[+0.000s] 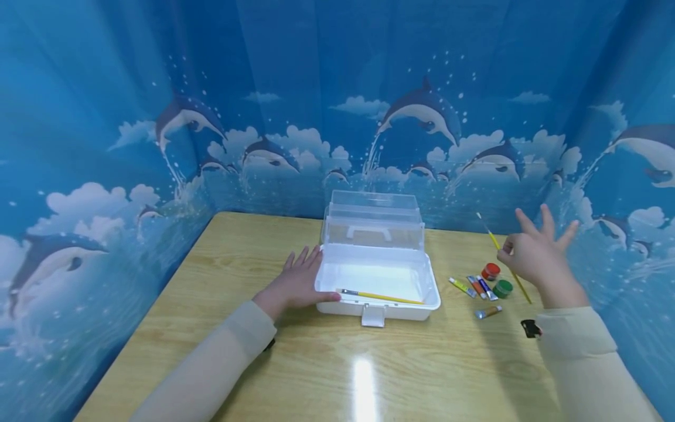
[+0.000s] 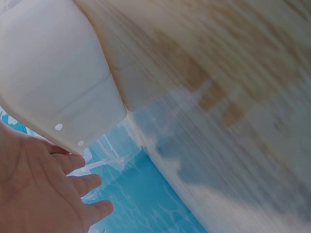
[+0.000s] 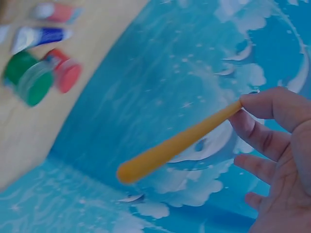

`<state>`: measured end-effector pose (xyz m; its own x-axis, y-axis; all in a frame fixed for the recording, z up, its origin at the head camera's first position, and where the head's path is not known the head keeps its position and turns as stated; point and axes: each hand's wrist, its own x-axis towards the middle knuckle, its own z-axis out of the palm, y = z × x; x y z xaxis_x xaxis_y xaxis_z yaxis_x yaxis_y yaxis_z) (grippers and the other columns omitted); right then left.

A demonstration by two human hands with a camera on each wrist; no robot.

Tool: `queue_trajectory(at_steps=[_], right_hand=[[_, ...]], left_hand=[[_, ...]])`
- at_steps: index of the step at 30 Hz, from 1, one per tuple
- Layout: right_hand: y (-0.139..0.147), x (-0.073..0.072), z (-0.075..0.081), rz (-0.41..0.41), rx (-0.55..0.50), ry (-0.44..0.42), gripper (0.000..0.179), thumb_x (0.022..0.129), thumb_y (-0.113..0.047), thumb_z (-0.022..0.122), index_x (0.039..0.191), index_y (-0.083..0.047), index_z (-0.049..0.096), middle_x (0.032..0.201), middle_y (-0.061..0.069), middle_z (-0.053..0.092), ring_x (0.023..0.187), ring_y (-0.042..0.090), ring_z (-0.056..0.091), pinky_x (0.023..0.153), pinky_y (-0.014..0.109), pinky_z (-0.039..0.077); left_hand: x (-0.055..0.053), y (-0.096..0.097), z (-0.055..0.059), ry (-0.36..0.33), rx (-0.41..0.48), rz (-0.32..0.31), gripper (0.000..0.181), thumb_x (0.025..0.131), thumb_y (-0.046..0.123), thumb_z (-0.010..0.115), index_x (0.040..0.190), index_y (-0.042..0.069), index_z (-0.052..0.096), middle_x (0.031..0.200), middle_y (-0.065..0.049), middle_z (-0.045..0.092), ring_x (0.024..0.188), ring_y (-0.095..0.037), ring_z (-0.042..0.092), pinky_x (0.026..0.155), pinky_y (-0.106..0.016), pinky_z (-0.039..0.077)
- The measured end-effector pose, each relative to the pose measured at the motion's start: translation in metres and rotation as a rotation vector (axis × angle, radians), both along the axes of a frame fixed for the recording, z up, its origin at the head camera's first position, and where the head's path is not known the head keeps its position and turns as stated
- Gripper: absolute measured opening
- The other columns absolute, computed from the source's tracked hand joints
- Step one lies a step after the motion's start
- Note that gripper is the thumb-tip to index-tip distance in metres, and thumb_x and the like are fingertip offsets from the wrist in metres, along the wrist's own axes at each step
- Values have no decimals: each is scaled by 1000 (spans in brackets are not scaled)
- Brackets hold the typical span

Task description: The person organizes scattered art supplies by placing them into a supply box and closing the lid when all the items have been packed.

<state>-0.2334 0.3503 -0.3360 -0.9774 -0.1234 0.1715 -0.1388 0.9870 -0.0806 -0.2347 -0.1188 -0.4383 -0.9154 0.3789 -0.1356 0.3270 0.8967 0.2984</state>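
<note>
A white plastic box [image 1: 343, 308] with a clear lid [image 1: 374, 202] stands opened on the table. My left hand [image 1: 302, 280] rests against its left side, thumb along the front rim and fingers spread fairly straight; in the left wrist view the fingers [image 2: 87, 187] show at the box's rim. Inside the box, a yellow-handled flat paintbrush [image 1: 390, 298] lies along the front wall. My right hand [image 1: 535, 258] pinches a second yellow paintbrush [image 1: 522, 288] between thumb and index finger, its white-tipped end pointing up and away. The other fingers are raised. Its rounded handle end [image 3: 129, 172] shows in the right wrist view.
Right of the box lie several paint tubes, among them a yellow-green tube [image 1: 462, 287] and a gold-brown tube [image 1: 488, 312]. A red paint jar [image 1: 491, 271] and a green paint jar [image 1: 503, 288] stand beside them. A dolphin-print curtain [image 1: 295, 88] borders the table [image 1: 237, 258].
</note>
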Motion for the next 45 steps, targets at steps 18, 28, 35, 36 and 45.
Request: queue_trajectory(at_steps=[18, 28, 35, 36, 45], right_hand=[[-60, 3, 9, 66, -68, 130, 16, 89, -22, 72, 77, -13, 76, 165, 21, 15, 148, 38, -27, 99, 68, -32], [-87, 2, 3, 219, -233, 243, 13, 88, -17, 73, 77, -10, 76, 165, 15, 21, 151, 39, -14, 108, 68, -23], [-106, -2, -7, 291, -280, 273, 12, 88, -16, 74, 76, -13, 75, 164, 15, 25, 152, 39, -10, 110, 68, -19], [-109, -3, -9, 302, -283, 278, 12, 88, -16, 75, 76, -13, 75, 164, 15, 25, 152, 40, -9, 110, 68, -19], [-136, -11, -30, 393, -352, 423, 12, 84, -14, 78, 73, -13, 72, 159, 17, 35, 151, 41, 1, 111, 73, -7]], left_hand=[[1, 0, -7, -11, 17, 12, 125, 77, 89, 47, 160, 8, 3, 167, -7, -2, 153, -33, -4, 121, -53, -5], [-1, -1, -7, -5, 22, 13, 124, 78, 88, 49, 161, 8, 3, 167, -6, -3, 153, -32, -4, 121, -53, -5], [-1, -1, -5, 3, 13, 4, 124, 78, 87, 49, 160, 8, 2, 167, -7, -3, 153, -31, -6, 121, -53, -5], [0, -1, -5, 3, 11, 5, 123, 78, 87, 49, 160, 8, 2, 168, -7, -3, 153, -31, -6, 121, -53, -5], [0, 0, -3, -2, 0, 10, 122, 79, 86, 50, 161, 8, 3, 167, -5, -3, 153, -30, -5, 121, -52, -4]])
